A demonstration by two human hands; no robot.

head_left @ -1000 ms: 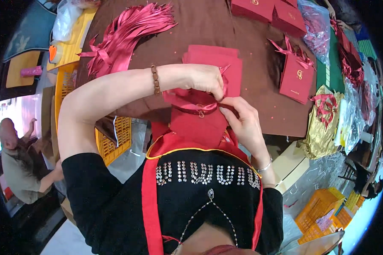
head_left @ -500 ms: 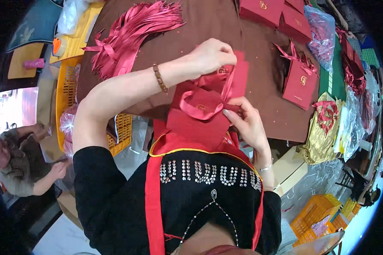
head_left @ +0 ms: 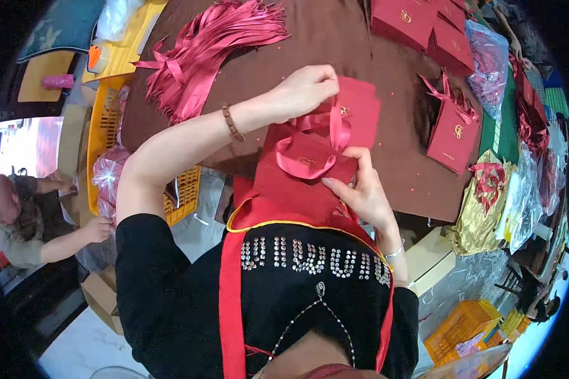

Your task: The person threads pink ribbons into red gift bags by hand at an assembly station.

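Note:
A dark red paper gift bag [head_left: 291,179] lies in front of my body at the table's edge. A pink-red ribbon loop [head_left: 306,169] hangs across its front panel. My right hand [head_left: 365,192] is closed on the bag's right edge, thumb on the near side. Beyond the bag my left hand [head_left: 308,91] is pinched closed at the top of a second ribbon [head_left: 339,124]; its fingertips are partly hidden. More red bags [head_left: 363,104] lie flat on the table behind that ribbon.
A heap of red ribbons [head_left: 202,60] lies far left on the brown tablecloth [head_left: 398,120]. Finished-looking bags with ribbons [head_left: 452,136] stand right, with bag stacks [head_left: 401,22] behind. An orange crate [head_left: 101,136] stands left. Another person [head_left: 28,215] sits at the left edge.
My left hand has shifted slightly left and down, and the ribbon below it now hangs as a clearer, straighter strip. My right hand still grips the bag. The view has shifted a little.

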